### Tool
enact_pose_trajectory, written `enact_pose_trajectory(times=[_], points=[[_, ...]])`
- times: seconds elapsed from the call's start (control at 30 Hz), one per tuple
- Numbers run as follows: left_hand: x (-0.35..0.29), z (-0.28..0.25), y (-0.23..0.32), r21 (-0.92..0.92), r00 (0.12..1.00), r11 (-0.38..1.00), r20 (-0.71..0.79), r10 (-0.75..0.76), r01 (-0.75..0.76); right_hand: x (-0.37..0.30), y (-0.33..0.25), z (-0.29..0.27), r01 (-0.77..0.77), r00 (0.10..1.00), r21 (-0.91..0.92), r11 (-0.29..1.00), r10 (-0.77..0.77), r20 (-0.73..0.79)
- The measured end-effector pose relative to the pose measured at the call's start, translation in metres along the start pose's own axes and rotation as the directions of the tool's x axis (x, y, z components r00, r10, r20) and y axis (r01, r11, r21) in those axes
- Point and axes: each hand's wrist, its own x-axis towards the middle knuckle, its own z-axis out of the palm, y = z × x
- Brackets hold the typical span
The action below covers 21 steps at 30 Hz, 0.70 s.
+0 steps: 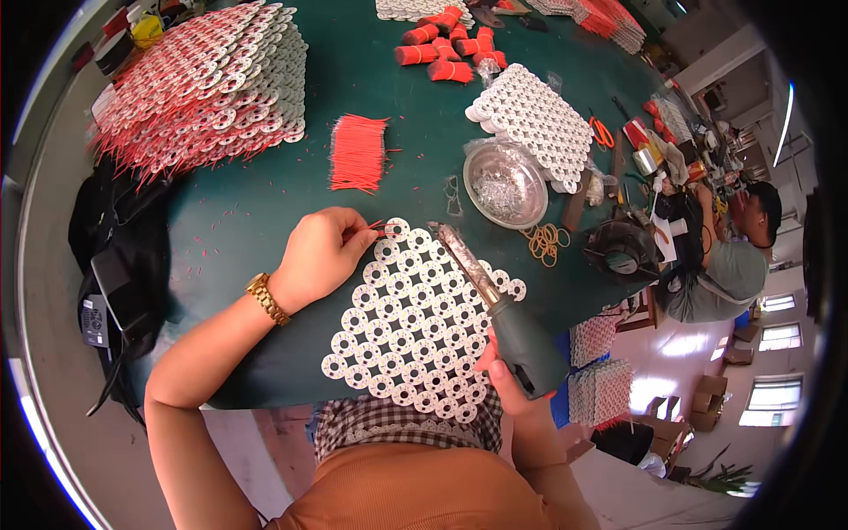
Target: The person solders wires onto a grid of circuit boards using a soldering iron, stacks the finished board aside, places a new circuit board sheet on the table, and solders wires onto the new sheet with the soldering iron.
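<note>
A panel of joined white round circuit boards (402,314) lies at the near edge of the green table, in front of my body. My left hand (320,256), with a gold watch at the wrist, is at the panel's far left corner. Its fingertips pinch a thin red wire (380,223), whose end reaches the corner disc. My right hand (508,384) grips the dark handle of a soldering iron (521,344). The iron slants over the panel's right side, its tip close to the corner disc. Whether the tip touches anything, I cannot tell.
Loose red wires (358,152) lie in a pile beyond my left hand. Wired panels (208,88) are stacked far left. Past the iron are a clear bowl (505,184), rubber bands (546,245), more white panels (534,124) and red wire bundles (446,69). Another person (729,274) sits at right.
</note>
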Motion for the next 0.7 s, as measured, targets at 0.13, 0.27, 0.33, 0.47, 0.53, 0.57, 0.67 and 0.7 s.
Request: enact_pose_trajectory(times=[0.13, 0.27, 0.33, 0.47, 0.53, 0.57, 0.67, 0.7], points=[[-0.006, 0.007, -0.003, 0.122, 1.000, 0.993, 0.011, 0.008, -0.010, 0.004, 0.002, 0.004, -0.046, 0.988, -0.052, 0.998, 0.053, 0.144], [-0.007, 0.011, -0.005, 0.206, 0.991, 0.970, -0.021, 0.135, -0.128, 0.012, 0.002, 0.013, 0.014, 0.991, -0.033, 0.999, -0.009, 0.136], [-0.008, 0.017, -0.005, 0.221, 0.990, 0.967, -0.033, 0.139, -0.128, 0.017, -0.006, 0.013, -0.003, 0.988, -0.042, 0.999, 0.010, 0.155], [-0.010, 0.018, -0.006, 0.241, 0.983, 0.958, -0.054, 0.173, -0.155, 0.017, -0.007, 0.015, -0.079, 0.979, -0.067, 0.995, 0.090, 0.183], [-0.011, 0.017, -0.006, 0.234, 0.985, 0.960, -0.050, 0.167, -0.151, 0.016, -0.006, 0.017, -0.093, 0.979, -0.049, 0.994, 0.100, 0.180], [-0.011, 0.016, -0.007, 0.229, 0.985, 0.962, -0.046, 0.166, -0.151, 0.016, -0.006, 0.018, -0.105, 0.979, -0.031, 0.994, 0.109, 0.173], [-0.011, 0.018, -0.007, 0.224, 0.984, 0.962, -0.049, 0.172, -0.157, 0.017, -0.009, 0.018, -0.096, 0.981, -0.034, 0.995, 0.100, 0.165], [-0.011, 0.018, -0.007, 0.225, 0.985, 0.963, -0.048, 0.166, -0.151, 0.018, -0.009, 0.018, -0.099, 0.980, -0.033, 0.995, 0.103, 0.170]])
